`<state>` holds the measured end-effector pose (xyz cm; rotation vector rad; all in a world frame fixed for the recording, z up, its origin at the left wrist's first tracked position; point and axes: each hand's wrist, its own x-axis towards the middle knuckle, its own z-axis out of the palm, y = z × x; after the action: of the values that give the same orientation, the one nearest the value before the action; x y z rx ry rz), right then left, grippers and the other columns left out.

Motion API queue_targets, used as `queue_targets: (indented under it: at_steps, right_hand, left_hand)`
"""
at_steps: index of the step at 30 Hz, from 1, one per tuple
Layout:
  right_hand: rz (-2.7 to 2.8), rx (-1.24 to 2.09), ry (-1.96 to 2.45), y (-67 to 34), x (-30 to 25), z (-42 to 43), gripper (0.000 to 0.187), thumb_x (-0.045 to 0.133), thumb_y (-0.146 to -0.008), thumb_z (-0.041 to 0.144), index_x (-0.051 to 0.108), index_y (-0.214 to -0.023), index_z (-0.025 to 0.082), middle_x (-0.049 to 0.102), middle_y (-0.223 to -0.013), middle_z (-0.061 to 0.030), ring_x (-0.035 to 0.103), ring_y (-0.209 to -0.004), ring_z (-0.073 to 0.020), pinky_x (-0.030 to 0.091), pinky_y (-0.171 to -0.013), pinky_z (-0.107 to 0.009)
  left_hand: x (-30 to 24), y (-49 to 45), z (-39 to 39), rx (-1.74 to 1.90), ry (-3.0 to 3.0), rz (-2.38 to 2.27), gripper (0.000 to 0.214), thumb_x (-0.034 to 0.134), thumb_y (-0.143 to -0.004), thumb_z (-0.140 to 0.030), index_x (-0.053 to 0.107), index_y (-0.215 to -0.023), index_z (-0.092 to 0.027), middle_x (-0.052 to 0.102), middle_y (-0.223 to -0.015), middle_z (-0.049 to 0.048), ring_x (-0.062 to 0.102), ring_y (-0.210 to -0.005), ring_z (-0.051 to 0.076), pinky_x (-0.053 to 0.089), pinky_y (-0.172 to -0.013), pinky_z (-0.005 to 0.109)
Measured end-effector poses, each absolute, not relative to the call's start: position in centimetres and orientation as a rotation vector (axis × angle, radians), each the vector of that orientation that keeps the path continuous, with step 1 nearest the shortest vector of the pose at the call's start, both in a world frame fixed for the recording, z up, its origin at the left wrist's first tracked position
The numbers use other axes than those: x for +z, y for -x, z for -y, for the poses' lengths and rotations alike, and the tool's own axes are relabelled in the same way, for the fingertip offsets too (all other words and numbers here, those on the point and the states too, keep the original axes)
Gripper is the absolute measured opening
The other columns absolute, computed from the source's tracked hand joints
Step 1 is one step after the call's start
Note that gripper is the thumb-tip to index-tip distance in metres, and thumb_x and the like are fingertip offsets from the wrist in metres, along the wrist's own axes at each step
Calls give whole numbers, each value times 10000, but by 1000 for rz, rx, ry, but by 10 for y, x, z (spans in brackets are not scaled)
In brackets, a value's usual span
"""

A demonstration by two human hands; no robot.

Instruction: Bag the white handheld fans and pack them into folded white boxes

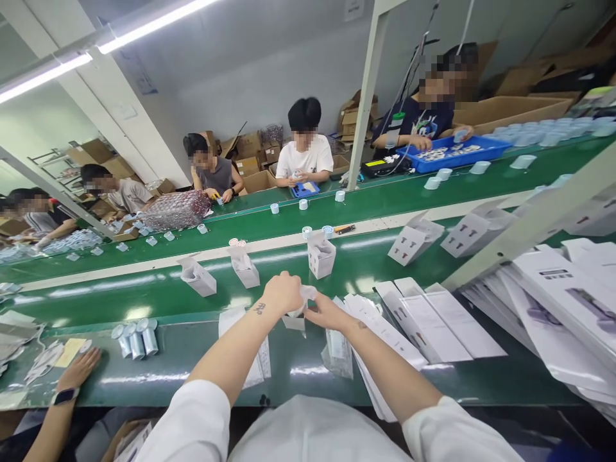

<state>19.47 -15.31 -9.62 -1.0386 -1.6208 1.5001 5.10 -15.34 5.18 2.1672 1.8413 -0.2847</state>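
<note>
In the middle of the head view, my left hand (283, 292) is closed, its fingers curled over a small item in whitish, see-through wrapping (307, 296). From the other side, my right hand (330, 313) grips the same wrapped item between thumb and fingers. What is inside the wrapping is hidden. Just below my hands shows part of a white carton (294, 323). A clear plastic bag (338, 353) lies beneath my right wrist, and printed sheets (235, 324) lie under my left forearm.
Flat white cartons (433, 321) lie to the right, beside a tall stack (568, 308). Open upright boxes (321, 255) stand on the green belt (269, 263) ahead. Pale blue cylinders (137, 339) and a co-worker's hand (79, 369) are at left. Several people sit opposite.
</note>
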Motion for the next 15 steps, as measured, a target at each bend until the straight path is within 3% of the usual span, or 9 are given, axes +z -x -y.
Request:
queue_targets:
  at_steps: [5, 10, 15]
  right_hand:
    - [1736, 1435, 1014, -194, -97, 154, 428, 662, -686, 205, 596, -1110, 198, 628, -1102, -54, 581, -939, -199, 514, -795, -315]
    - [1787, 1430, 977, -199, -99, 155, 421, 689, -694, 221, 593, -1104, 207, 628, -1085, -52, 599, -900, -197, 534, -738, -309]
    - [1732, 1594, 860, -197, -97, 158, 422, 638, -755, 234, 548, -1167, 226, 598, -1183, -56, 547, -1138, -223, 546, -836, -329]
  left_hand:
    - [37, -37, 160, -282, -2025, -2008, 289, 491, -901, -310, 557, -1112, -124, 644, -1046, 173, 675, -893, 280, 502, -719, 346]
    - [-2, -49, 205, -203, -2263, -2001, 386, 585, -882, -281, 495, -1233, -149, 544, -1229, 182, 590, -1068, 310, 483, -839, 405]
    - [-54, -37, 225, -269, -2538, -1755, 332, 617, -850, -241, 612, -1158, -118, 557, -1251, 187, 432, -1272, 386, 365, -1017, 553]
